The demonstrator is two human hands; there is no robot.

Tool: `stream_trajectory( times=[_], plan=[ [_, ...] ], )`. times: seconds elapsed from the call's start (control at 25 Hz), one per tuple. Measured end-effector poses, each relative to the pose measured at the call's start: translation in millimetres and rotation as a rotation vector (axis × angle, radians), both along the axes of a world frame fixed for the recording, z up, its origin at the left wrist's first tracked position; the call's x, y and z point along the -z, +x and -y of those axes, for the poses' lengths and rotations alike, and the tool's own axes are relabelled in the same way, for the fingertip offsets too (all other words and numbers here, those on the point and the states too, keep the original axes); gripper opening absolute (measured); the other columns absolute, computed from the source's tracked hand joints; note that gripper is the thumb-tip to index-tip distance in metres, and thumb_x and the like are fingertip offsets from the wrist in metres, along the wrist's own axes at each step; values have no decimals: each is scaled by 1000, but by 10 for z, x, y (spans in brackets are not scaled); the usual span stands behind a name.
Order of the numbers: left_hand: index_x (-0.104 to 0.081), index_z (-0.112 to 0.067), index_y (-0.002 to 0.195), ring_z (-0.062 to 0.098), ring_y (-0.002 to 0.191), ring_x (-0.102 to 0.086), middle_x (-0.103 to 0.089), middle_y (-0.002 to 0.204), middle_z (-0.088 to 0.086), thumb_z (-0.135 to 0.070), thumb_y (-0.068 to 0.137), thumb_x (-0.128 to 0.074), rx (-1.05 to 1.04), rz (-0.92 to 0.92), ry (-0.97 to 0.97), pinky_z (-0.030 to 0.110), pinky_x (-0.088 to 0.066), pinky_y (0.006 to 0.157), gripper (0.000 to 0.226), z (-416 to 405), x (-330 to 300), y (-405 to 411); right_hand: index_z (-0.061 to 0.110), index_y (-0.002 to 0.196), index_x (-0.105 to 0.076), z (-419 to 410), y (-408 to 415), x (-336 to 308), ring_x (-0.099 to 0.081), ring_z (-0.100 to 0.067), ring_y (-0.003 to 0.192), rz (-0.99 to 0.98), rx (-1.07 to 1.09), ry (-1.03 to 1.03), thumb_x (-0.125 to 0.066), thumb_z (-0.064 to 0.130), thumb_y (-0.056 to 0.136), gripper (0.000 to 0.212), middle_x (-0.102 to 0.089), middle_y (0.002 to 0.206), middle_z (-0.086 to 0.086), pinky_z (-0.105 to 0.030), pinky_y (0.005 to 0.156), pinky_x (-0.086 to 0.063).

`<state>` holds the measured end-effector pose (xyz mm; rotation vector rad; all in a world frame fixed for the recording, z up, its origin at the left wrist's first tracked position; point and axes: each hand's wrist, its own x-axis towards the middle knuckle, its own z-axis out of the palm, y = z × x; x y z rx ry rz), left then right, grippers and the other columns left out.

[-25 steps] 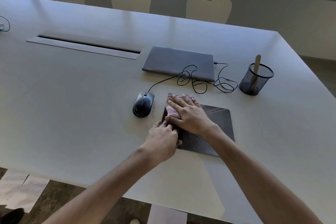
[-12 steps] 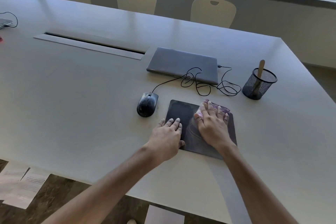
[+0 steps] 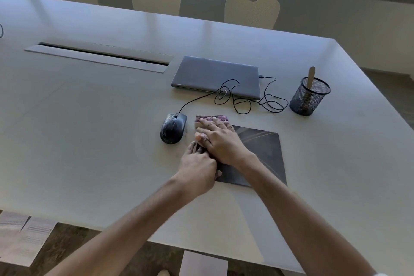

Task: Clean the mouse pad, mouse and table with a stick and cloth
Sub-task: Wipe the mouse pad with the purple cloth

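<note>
A dark mouse pad (image 3: 264,150) lies on the white table (image 3: 89,141). My right hand (image 3: 221,141) presses a folded purple cloth (image 3: 210,119) flat on the pad's far left corner, fingers spread over it. My left hand (image 3: 197,168) rests palm down on the pad's near left edge, its fingertips tucked under my right hand. A black wired mouse (image 3: 173,127) sits just left of the cloth, apart from it. A wooden stick (image 3: 311,77) stands in a black mesh cup (image 3: 309,96) at the right.
A closed grey laptop (image 3: 216,76) lies behind the pad, with the mouse's tangled cable (image 3: 242,98) in front of it. A cable slot (image 3: 98,57) runs along the table's left middle. Three chairs (image 3: 252,10) stand at the far side. Papers (image 3: 22,237) lie on the floor.
My right hand has slid the cloth from the pad's far right corner back to its far left corner, next to the mouse. My left hand has stayed on the pad's left edge.
</note>
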<state>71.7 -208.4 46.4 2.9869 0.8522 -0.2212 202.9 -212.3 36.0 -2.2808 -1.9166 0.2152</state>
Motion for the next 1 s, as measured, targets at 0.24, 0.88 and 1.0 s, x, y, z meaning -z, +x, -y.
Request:
stream_trajectory(
  times=[0.24,0.88,1.0],
  plan=[
    [-16,-11,152,20,148,-9,-9,161,6,-44,100,-32,27,-33,-24,41,-1,118,64,-25,42,11,28,153,-28,442,304,71,-8,-25,151,129,137,1,-26,47,103,52,-15,164,5,-46,121,-3],
    [-14,-11,152,20,148,-12,-13,161,5,-41,101,-33,51,-19,-40,40,-3,120,63,-40,37,-14,30,148,-38,645,-199,46,-5,-24,151,-152,317,46,-25,43,105,47,-16,164,3,-43,119,3],
    [-18,-13,152,19,148,-13,-15,160,5,-41,101,-32,54,-12,-24,40,-2,119,60,-30,49,-17,35,146,-41,666,-180,42,-8,-21,151,-115,245,54,-30,50,102,48,-19,163,8,-41,119,1]
  ],
)
